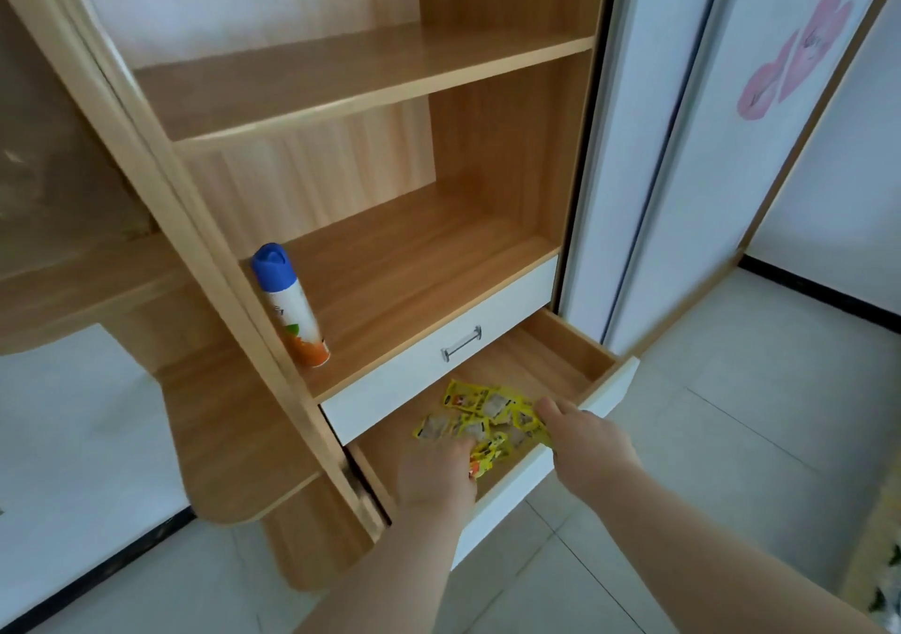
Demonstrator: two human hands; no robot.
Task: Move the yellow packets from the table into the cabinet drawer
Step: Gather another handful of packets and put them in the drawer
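Note:
Several yellow packets point(480, 414) lie in a loose heap on the wooden floor of the open lower drawer point(575, 341) of the cabinet. Both my hands reach down into that drawer. My left hand point(434, 472) is at the heap's near-left side, its fingers curled down over some packets that stick out by its right edge. My right hand point(585, 443) is at the heap's right side. Its thumb lies on top of a packet and its fingers are hidden underneath. The table is out of view.
Above the open drawer is a shut white drawer with a metal handle point(460, 343). A spray can with a blue cap point(290, 306) leans on the shelf above it. White sliding doors point(682, 146) stand to the right, and a tiled floor point(731, 438) lies below.

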